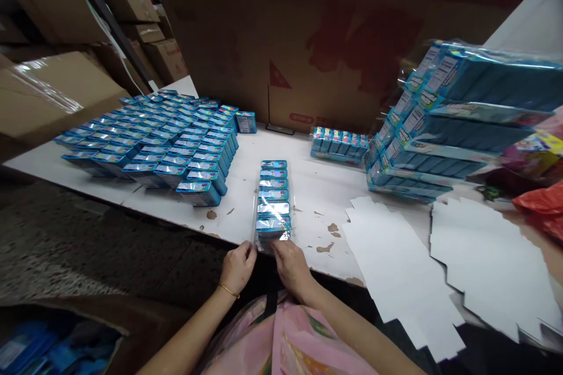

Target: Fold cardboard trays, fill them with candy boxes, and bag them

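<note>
Left hand [240, 265] and right hand [291, 263] pinch clear shiny plastic bag [273, 208]; slim glossy blue boxes [273, 183] inside, chipped white tabletop [308, 202].

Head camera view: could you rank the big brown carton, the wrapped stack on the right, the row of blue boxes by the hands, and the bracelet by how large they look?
1. Big brown carton, cut off by the top edge
2. Wrapped stack
3. Row of blue boxes
4. Bracelet
</note>
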Motion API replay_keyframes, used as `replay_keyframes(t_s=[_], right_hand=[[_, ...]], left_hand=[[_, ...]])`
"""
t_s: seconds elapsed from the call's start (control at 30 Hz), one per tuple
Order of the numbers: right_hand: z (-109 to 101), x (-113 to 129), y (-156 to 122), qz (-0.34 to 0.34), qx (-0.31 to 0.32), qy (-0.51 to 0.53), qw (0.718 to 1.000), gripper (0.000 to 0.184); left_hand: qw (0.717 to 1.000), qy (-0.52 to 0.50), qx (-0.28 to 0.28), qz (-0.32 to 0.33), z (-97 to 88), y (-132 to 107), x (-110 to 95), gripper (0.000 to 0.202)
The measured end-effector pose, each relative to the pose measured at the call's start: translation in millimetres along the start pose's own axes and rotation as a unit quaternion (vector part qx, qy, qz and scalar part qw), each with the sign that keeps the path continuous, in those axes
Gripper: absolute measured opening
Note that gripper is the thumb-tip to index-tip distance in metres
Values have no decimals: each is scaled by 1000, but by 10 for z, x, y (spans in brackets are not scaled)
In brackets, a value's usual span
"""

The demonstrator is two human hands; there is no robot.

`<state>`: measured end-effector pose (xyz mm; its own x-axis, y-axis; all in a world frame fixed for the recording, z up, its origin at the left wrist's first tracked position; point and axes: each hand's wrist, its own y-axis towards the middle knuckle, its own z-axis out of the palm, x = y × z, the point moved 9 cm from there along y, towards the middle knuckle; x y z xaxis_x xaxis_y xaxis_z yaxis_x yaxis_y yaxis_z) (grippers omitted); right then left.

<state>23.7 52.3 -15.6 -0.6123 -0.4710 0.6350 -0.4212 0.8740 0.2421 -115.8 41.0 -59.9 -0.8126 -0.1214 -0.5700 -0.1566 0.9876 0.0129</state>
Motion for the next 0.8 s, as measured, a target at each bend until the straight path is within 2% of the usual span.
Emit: replay_keyframes(t_s=[0.07, 0.13, 0.2, 0.23, 0.27, 0.37, 0.43, 0.5, 0.57, 0.63, 0.7, 0.8], right_hand=[[-14, 14, -31, 3, 26, -2, 1000, 24], [-82, 130, -120, -29, 84, 37, 995, 22], [-272, 269, -162, -65, 142, 107, 982, 23], [-429, 297, -103, -70, 150, 140, 976, 25], [-621, 275, 39, -62, 132, 160, 976, 27], [-1229, -60, 844, -2, -41, 142, 989, 25], [-1283, -291, 1492, 11, -70, 124, 990, 38], [-1041, -576, 2040, 69, -6, 109, 992, 50], [-797, -796, 2350, 119, 48, 109, 986, 41], [-704, -921, 2440, 141, 59, 105, 983, 29], [-760, -1001, 2361, 150, 41, 95, 983, 20], [-953, -1142, 2012, 176, 23, 87, 980, 17]], left_hand=[[999, -39, 2, -13, -1, -19, 44, 32], [993, -106, 17, -53, 11, -82, 124, 35], [967, -214, 57, -126, 66, -207, 200, 39], [941, -286, 79, -164, 102, -284, 197, 39], [906, -364, 102, -192, 136, -357, 148, 38], [784, -563, 135, -224, 155, -457, -168, 36], [724, -633, 132, -242, 149, -437, -334, 32], [690, -662, 111, -270, 149, -386, -381, 28], [692, -658, 76, -287, 96, -311, -319, 22], [718, -632, 48, -289, -26, -213, -203, 14], [740, -611, 32, -279, -204, -77, -79, 10], [751, -607, 12, -261, -520, 204, 127, 10]])
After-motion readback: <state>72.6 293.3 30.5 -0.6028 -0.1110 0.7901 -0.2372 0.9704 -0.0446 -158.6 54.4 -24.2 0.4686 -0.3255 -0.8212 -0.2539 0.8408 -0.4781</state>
